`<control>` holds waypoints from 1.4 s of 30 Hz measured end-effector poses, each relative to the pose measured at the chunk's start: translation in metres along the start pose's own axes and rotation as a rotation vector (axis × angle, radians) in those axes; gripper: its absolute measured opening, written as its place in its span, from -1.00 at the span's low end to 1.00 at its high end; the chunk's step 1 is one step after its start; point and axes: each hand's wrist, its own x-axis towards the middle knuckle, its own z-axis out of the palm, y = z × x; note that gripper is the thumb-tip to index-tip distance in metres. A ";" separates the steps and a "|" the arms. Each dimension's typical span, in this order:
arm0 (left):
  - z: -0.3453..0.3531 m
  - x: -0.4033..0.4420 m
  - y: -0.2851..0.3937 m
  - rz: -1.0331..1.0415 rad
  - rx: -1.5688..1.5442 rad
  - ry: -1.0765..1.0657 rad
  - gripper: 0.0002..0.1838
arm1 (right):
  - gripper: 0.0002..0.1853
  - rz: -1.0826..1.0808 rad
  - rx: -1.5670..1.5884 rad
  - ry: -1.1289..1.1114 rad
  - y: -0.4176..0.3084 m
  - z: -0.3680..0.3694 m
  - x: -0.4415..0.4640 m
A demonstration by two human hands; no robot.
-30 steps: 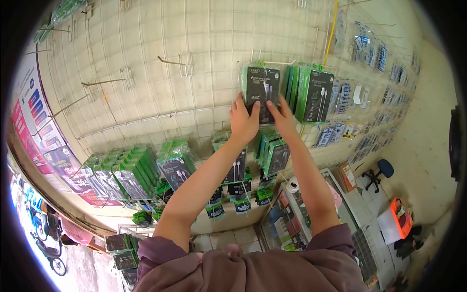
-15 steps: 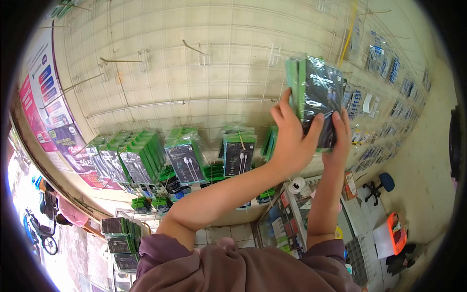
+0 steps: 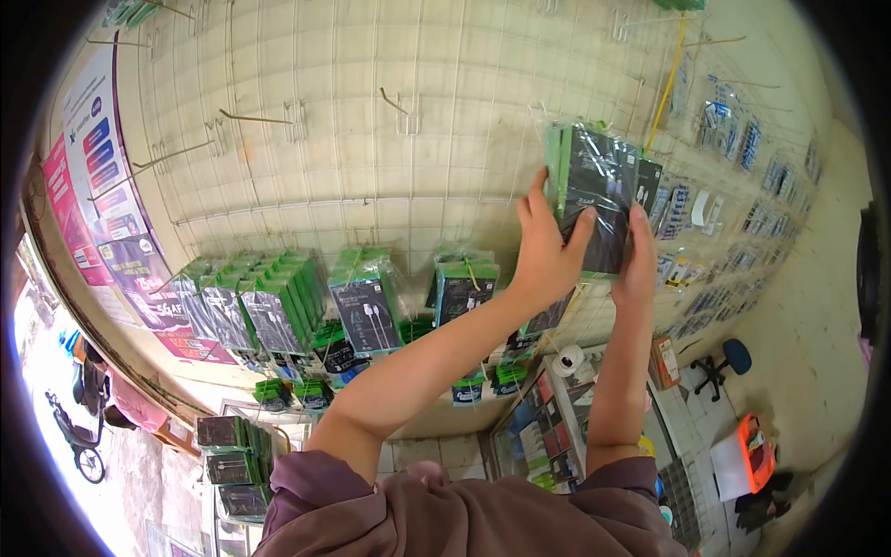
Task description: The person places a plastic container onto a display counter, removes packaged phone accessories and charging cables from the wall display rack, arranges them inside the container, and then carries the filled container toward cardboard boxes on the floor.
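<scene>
Both hands grip a stack of green-and-black charging cable packs in clear plastic, raised in front of the wire grid at upper right. My left hand holds the stack's left side, its thumb on the front pack. On the right edge is my right hand, with its thumb along the front. Another dark pack shows just behind the stack on the right. Below and to the left, cable packs hang in rows on hooks. The back of the held stack is hidden.
Bare metal hooks stick out from the wire grid. Blue-and-white packs hang at the right. Below are a glass display case, an orange-rimmed box and a blue chair. Posters cover the left side.
From one second ago, the stack and both hands have moved right. Since half a second ago, the stack has shifted slightly left and turned a little, while both hands stay on it.
</scene>
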 end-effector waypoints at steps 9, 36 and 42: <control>-0.035 0.015 -0.024 0.041 0.097 -0.031 -0.23 | -0.61 -0.319 -0.720 -0.314 0.000 0.030 0.107; -0.115 -0.063 0.024 -0.095 -0.274 -0.464 -0.24 | -0.88 -0.709 -0.847 -0.335 0.052 0.080 0.137; -0.155 -0.083 0.020 -0.044 -0.155 -0.375 -0.23 | -0.72 -0.495 -0.802 -0.438 0.078 0.082 0.165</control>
